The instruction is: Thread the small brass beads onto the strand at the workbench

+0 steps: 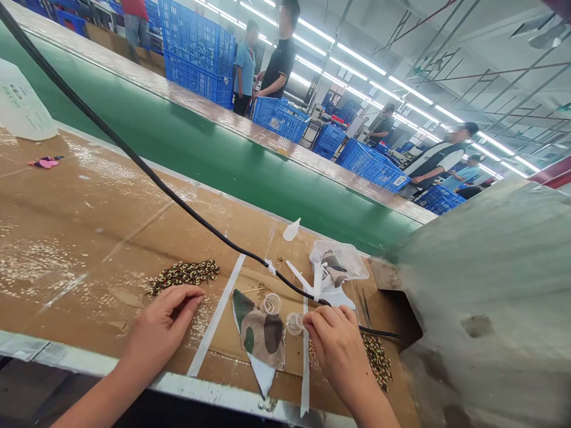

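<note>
Clear cup [293, 324], lower centre of the frame beside my right hand [335, 339], seems light, slick, best held by its rim, but I can't tell if those bunched fingers or my left hand [172, 315] grip anything.

Long white tube lights [361, 58] blaze in slanting rows under a pale ceiling [379, 24]; below, a smooth green belt-like strip [200, 151] runs right across, blue plastic mesh crates [196, 35] stacked beyond it.

Factory: green conveyor [200, 157], blue crates [200, 50]
</note>
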`<state>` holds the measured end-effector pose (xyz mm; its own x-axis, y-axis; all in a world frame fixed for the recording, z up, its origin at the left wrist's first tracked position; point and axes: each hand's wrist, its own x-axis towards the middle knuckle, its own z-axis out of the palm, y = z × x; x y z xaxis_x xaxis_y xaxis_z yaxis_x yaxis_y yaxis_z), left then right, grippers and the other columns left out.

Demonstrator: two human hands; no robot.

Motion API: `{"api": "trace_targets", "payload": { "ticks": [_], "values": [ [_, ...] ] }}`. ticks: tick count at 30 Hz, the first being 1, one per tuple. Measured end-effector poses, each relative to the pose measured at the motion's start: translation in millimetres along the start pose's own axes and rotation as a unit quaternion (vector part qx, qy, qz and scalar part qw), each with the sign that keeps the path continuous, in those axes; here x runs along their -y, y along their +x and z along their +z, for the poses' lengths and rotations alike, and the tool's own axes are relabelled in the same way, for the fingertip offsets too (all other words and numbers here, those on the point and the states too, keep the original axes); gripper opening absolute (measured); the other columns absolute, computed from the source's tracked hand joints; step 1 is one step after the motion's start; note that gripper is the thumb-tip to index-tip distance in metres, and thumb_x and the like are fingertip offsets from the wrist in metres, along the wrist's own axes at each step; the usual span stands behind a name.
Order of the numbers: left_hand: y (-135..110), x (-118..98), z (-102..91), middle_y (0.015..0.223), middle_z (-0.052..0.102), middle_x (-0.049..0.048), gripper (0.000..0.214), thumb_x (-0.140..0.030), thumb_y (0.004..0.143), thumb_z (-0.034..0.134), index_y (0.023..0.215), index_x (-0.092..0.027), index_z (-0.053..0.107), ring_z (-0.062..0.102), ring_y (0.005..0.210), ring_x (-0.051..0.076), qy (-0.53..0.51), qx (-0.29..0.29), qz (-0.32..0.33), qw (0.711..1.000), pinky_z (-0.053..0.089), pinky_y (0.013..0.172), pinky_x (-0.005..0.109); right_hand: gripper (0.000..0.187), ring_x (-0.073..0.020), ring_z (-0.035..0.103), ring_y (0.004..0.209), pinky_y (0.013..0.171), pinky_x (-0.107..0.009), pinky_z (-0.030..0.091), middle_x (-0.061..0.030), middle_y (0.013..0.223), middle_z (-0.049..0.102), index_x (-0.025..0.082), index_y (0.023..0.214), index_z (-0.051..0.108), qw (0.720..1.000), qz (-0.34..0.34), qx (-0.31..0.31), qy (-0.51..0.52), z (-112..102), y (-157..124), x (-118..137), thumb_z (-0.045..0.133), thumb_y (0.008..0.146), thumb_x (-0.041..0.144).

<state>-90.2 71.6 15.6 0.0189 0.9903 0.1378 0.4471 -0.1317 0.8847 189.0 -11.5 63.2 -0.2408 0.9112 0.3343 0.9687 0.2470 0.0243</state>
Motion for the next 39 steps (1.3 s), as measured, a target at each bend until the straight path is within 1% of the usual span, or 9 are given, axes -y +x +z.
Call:
{"api": "trace_targets", "payload": {
  "ticks": [2, 4, 7, 10, 11, 13, 18, 26, 39],
  "values": [
    [-4, -6, 2.6, 0.083, 0.067, 0.0024, 0.016, -0.036, 0.068, 0.064, 0.077, -0.023, 0.065, 0.06, 0.082, 0.023, -0.097, 0.014, -0.067, 0.993, 0.046, 0.077, 0.031, 0.022, -0.0169, 0.051, 0.069, 0.073, -0.034, 0.03, -0.0019, 0.075, 0.059, 0.019, 0.077, 0.057, 0.999, 0.007, -0.017, 0.026, -2, -1, 1, 0.042, 0.093, 0.016],
    [-13, -17, 8.0, 0.074, 0.066, -0.0003, 0.016, -0.033, 0.065, 0.069, 0.075, -0.021, 0.065, 0.059, 0.073, 0.018, -0.213, 0.052, -0.152, 0.964, 0.046, 0.068, 0.026, 0.02, -0.0168, 0.052, 0.071, 0.073, -0.034, 0.031, -0.0015, 0.076, 0.06, 0.02, 0.08, 0.058, 0.997, 0.021, -0.034, 0.064, -5, -4, 2, 0.043, 0.092, 0.017],
    [-30, -37, 21.3, 0.064, 0.063, -0.0029, 0.017, -0.028, 0.062, 0.074, 0.073, -0.018, 0.066, 0.054, 0.061, 0.011, -0.368, 0.135, -0.249, 0.886, 0.044, 0.061, 0.021, 0.012, -0.0168, 0.055, 0.075, 0.074, -0.033, 0.034, -0.0007, 0.081, 0.061, 0.022, 0.084, 0.058, 0.991, 0.047, -0.044, 0.119, -5, -10, 7, 0.048, 0.09, 0.019],
    [-47, -49, 36.5, 0.065, 0.064, -0.0016, 0.019, -0.023, 0.061, 0.078, 0.074, -0.016, 0.067, 0.055, 0.062, 0.01, -0.47, 0.21, -0.327, 0.793, 0.044, 0.061, 0.02, 0.008, -0.017, 0.057, 0.078, 0.072, -0.031, 0.038, -0.0006, 0.083, 0.063, 0.024, 0.085, 0.059, 0.983, 0.053, -0.042, 0.171, -1, -16, 18, 0.052, 0.088, 0.021],
    [-51, -50, 40.7, 0.065, 0.064, -0.0014, 0.019, -0.022, 0.06, 0.079, 0.073, -0.015, 0.067, 0.056, 0.062, 0.01, -0.488, 0.224, -0.341, 0.772, 0.043, 0.061, 0.02, 0.009, -0.0168, 0.058, 0.077, 0.07, -0.03, 0.039, -0.0006, 0.082, 0.063, 0.024, 0.085, 0.06, 0.98, 0.053, -0.04, 0.19, 1, -18, 23, 0.052, 0.088, 0.022],
    [-57, -51, 46.9, 0.065, 0.063, -0.0011, 0.018, -0.019, 0.06, 0.08, 0.072, -0.014, 0.067, 0.056, 0.062, 0.009, -0.507, 0.24, -0.354, 0.748, 0.043, 0.06, 0.02, 0.011, -0.016, 0.058, 0.074, 0.068, -0.029, 0.041, -0.0005, 0.079, 0.063, 0.024, 0.082, 0.06, 0.972, 0.058, -0.03, 0.227, 5, -20, 33, 0.051, 0.089, 0.022],
    [-59, -47, 50.3, 0.066, 0.064, -0.0004, 0.014, -0.016, 0.065, 0.077, 0.073, -0.013, 0.066, 0.055, 0.061, 0.009, -0.509, 0.27, -0.346, 0.74, 0.043, 0.061, 0.022, 0.012, -0.0149, 0.056, 0.074, 0.067, -0.028, 0.04, 0.0003, 0.078, 0.061, 0.024, 0.083, 0.06, 0.953, 0.065, -0.004, 0.296, 17, -22, 51, 0.05, 0.089, 0.021],
    [-58, -47, 46.7, 0.061, 0.064, -0.0018, 0.017, -0.018, 0.065, 0.076, 0.071, -0.016, 0.06, 0.055, 0.061, 0.01, -0.492, 0.281, -0.338, 0.751, 0.04, 0.062, 0.023, 0.01, -0.0145, 0.053, 0.077, 0.071, -0.029, 0.037, 0.002, 0.08, 0.06, 0.024, 0.083, 0.058, 0.939, 0.069, 0.025, 0.336, 21, -18, 56, 0.051, 0.09, 0.019],
    [-59, -45, 49.7, 0.058, 0.063, -0.0028, 0.018, -0.019, 0.064, 0.077, 0.07, -0.015, 0.06, 0.055, 0.058, 0.01, -0.485, 0.286, -0.334, 0.756, 0.039, 0.059, 0.023, 0.012, -0.0145, 0.051, 0.075, 0.07, -0.029, 0.033, 0.0022, 0.078, 0.057, 0.022, 0.081, 0.056, 0.939, 0.057, 0.004, 0.339, 21, -19, 60, 0.053, 0.087, 0.011]
  ]
}}
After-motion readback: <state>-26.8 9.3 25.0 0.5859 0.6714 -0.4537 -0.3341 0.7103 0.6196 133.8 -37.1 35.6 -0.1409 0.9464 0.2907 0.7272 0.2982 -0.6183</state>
